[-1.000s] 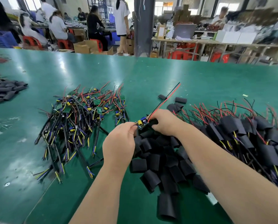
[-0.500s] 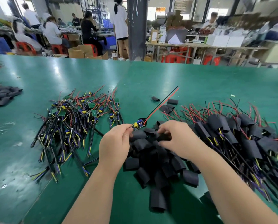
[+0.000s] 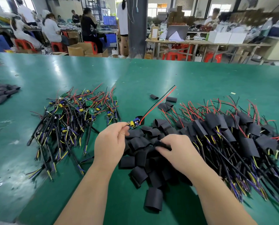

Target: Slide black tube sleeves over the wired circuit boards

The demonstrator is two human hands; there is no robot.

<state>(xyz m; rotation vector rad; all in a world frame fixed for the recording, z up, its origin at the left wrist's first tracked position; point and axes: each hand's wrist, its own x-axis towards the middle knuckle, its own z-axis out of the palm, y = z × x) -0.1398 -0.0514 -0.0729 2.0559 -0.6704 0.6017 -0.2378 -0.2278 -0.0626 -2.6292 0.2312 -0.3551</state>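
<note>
Landmark: sleeve heap (image 3: 143,161), a loose pile of black tube sleeves on the green table (image 3: 200,82). All places below are given from it.
Left hand (image 3: 109,143): at the heap's left edge. Thumb and curled fingers pinch one end of a circuit board (image 3: 134,123).
Circuit board: held in the air over the heap's far-left corner, with its yellow and blue parts facing up. Its red and black leads (image 3: 160,99) run away beyond the heap, unsleeved.
Right hand (image 3: 179,153): on top of the heap, right of centre. The fingertips close on one black tube sleeve (image 3: 162,144). How flat or open that sleeve's mouth is cannot be seen.
Bare boards (image 3: 73,117): a tangled pile well left of the heap, not sleeved.
Sleeved boards (image 3: 233,132): a pile touching the heap's right side, judged finished.
Step in hand: judged to be picking a single sleeve to fit on the held board.
Advice, pick: lift one sleeve clear of its neighbours and squeeze its edges so the mouth opens.
Advice, feed: pass the free lead ends in first, then draw the sleeve down over the board. Keep the left pinch at the far end so it does not block the way.
Risk: tall parts may snag the sleeve's rim. Work it on evenly rather than forcing it.
</note>
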